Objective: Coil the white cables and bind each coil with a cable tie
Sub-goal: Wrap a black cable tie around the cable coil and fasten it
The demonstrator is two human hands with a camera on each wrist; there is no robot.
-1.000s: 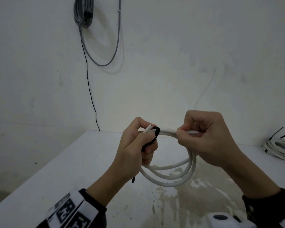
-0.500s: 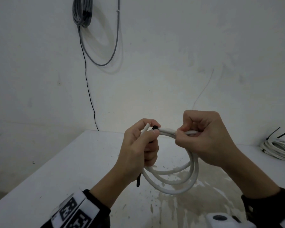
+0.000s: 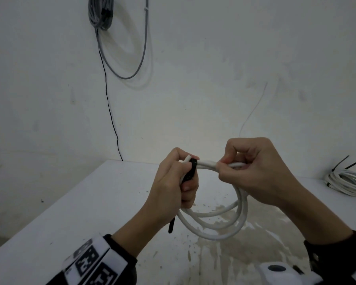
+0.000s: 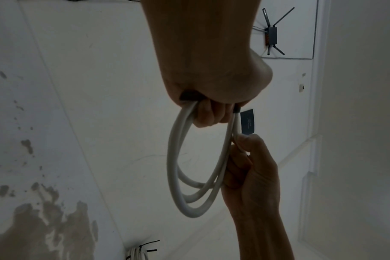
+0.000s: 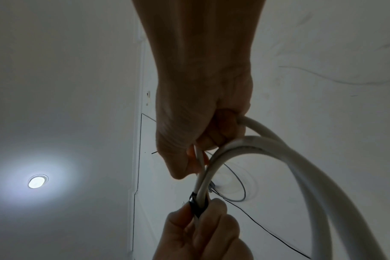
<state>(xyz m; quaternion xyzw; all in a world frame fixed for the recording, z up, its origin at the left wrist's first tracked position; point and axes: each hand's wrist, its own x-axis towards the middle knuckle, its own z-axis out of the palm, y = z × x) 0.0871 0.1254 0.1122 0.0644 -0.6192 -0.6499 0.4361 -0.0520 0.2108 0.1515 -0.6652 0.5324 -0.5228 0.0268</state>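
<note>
I hold a coil of white cable (image 3: 214,225) upright above the white table (image 3: 90,202). My left hand (image 3: 173,186) grips the coil's top left, where a black cable tie (image 3: 191,169) wraps the strands; the tie's tail (image 3: 171,225) hangs out below the hand. My right hand (image 3: 255,171) grips the coil's top right, pinching the strands. The left wrist view shows the coil (image 4: 189,176) hanging from my left hand (image 4: 211,91). The right wrist view shows the tie (image 5: 197,205) round the strands (image 5: 267,154) between my two hands.
A second white coil (image 3: 345,179) bound with black ties lies at the table's far right. Grey cable (image 3: 103,15) hangs coiled on the wall, with a thin black wire (image 3: 109,112) running down to the table's back edge. Brown stains (image 3: 224,243) mark the near tabletop.
My left hand has shifted its hold at the tie, and the tie's tail now hangs lower and longer below the hand. The right hand has kept its grip.
</note>
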